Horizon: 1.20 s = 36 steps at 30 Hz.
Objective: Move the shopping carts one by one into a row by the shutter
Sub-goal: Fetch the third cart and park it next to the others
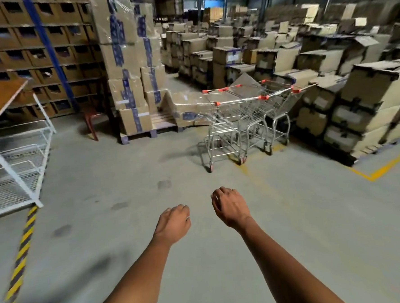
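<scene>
Two metal shopping carts with orange handle caps stand side by side ahead of me, the nearer cart (223, 126) on the left and the second cart (275, 109) to its right, against stacked boxes. My left hand (173, 222) and my right hand (230, 205) reach forward over the concrete floor, well short of the carts. Both hands hold nothing, with fingers loosely curled downward. No shutter is in view.
A pallet of tall wrapped cartons (130, 69) stands left of the carts. Low stacks of boxes (360, 108) line the right side. A white wire-shelf table (14, 148) is at the left, with a yellow-black floor stripe (22, 251) below it. Yellow floor lines (382, 168) mark the right.
</scene>
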Motion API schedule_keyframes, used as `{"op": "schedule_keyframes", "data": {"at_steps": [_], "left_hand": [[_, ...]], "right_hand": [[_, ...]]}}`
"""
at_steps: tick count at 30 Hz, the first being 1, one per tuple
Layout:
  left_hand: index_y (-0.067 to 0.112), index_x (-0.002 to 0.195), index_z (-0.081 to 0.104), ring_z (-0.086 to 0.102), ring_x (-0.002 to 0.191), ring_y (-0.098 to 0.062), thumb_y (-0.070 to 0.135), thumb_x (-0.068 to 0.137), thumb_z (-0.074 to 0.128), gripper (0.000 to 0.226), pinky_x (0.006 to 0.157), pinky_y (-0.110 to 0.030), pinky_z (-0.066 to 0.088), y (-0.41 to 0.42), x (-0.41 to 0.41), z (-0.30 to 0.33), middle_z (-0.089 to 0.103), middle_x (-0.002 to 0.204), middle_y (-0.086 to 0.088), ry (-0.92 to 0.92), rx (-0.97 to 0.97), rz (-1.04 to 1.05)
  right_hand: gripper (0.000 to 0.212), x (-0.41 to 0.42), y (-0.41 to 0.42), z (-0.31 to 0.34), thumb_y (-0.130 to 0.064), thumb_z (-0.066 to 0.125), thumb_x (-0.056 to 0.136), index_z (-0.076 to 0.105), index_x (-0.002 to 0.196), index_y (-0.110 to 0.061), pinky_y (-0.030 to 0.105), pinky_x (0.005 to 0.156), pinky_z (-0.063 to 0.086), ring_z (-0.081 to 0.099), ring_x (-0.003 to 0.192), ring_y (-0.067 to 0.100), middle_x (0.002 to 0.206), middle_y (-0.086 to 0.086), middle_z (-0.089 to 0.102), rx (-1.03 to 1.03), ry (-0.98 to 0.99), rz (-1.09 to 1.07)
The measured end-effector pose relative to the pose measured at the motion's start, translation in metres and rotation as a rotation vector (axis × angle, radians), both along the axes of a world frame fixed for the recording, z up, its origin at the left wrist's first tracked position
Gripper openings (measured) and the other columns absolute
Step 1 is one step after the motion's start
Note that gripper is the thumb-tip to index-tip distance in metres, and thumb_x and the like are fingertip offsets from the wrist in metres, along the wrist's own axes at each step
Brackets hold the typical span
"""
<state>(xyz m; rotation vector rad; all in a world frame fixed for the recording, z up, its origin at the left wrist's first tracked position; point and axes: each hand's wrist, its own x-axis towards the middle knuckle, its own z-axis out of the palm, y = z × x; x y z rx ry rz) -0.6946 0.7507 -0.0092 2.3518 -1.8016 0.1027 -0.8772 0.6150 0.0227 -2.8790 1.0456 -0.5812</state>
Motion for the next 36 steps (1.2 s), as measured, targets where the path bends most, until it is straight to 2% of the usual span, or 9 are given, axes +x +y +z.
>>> {"op": "schedule_keyframes", "data": {"at_steps": [7,10,15,20,26,30,33,36], "left_hand": [[0.025,0.097,0.059,0.067,0.093,-0.018,0.029,0.089,0.053,0.011,0.086,-0.032,0.049,-0.209,0.030,0.035,0.065,0.099,0.004,-0.019,-0.059,-0.093],[0.025,0.097,0.059,0.067,0.090,-0.018,0.030,0.089,0.055,0.010,0.083,-0.033,0.051,-0.283,0.035,0.048,0.065,0.097,0.004,-0.010,-0.106,-0.099],[0.025,0.100,0.058,0.065,0.093,-0.016,0.034,0.092,0.053,0.013,0.088,-0.034,0.050,-0.405,0.042,0.049,0.064,0.101,0.006,0.042,-0.188,-0.112],[0.026,0.102,0.057,0.064,0.092,-0.015,0.036,0.094,0.051,0.015,0.089,-0.033,0.048,-0.532,0.049,0.050,0.063,0.100,0.008,0.028,-0.218,-0.133],[0.021,0.104,0.060,0.065,0.094,-0.016,0.034,0.095,0.053,0.016,0.087,-0.033,0.049,-0.679,0.064,0.060,0.064,0.101,0.003,-0.010,-0.269,-0.109],[0.020,0.105,0.061,0.063,0.095,-0.017,0.030,0.094,0.057,0.015,0.085,-0.033,0.049,-0.756,0.074,0.070,0.065,0.103,0.002,0.059,-0.261,-0.040],[0.021,0.106,0.061,0.063,0.096,-0.018,0.030,0.094,0.056,0.015,0.086,-0.033,0.049,-0.811,0.086,0.069,0.065,0.104,0.002,0.073,-0.225,-0.021],[0.022,0.104,0.060,0.063,0.097,-0.019,0.030,0.095,0.056,0.013,0.090,-0.034,0.046,-0.875,0.105,0.063,0.065,0.104,0.002,0.112,-0.211,0.000]], "right_hand": [[0.037,0.007,-0.155,0.019,-0.035,0.036,0.107,0.066,0.102,-0.015,0.041,0.083,0.045,0.062,0.088,0.030,0.097,0.007,0.066,-0.023,-0.012,-0.143],[0.037,0.008,-0.220,0.017,-0.035,0.034,0.106,0.064,0.100,-0.015,0.041,0.082,0.045,0.061,0.087,0.030,0.095,0.007,0.065,-0.034,-0.005,-0.201],[0.032,0.016,-0.337,0.001,-0.036,0.037,0.105,0.062,0.095,-0.018,0.042,0.077,0.045,0.061,0.084,0.030,0.090,0.005,0.063,-0.081,0.038,-0.297],[0.032,0.034,-0.475,-0.002,-0.036,0.035,0.104,0.061,0.104,-0.018,0.043,0.080,0.046,0.062,0.088,0.030,0.095,0.006,0.066,-0.086,0.033,-0.280],[0.028,0.058,-0.638,0.010,-0.037,0.037,0.103,0.059,0.100,-0.019,0.043,0.082,0.045,0.065,0.090,0.030,0.095,0.007,0.067,-0.096,0.046,-0.221],[0.030,0.073,-0.725,0.013,-0.043,0.045,0.104,0.060,0.105,-0.018,0.043,0.081,0.046,0.065,0.090,0.028,0.097,0.006,0.069,-0.085,0.065,-0.204],[0.033,0.087,-0.781,0.013,-0.042,0.036,0.105,0.059,0.105,-0.018,0.043,0.082,0.046,0.065,0.091,0.028,0.099,0.007,0.069,-0.070,0.078,-0.178],[0.039,0.106,-0.842,0.005,-0.042,0.031,0.103,0.058,0.113,-0.015,0.041,0.087,0.046,0.064,0.097,0.028,0.106,0.008,0.068,-0.028,0.065,-0.138]]}}
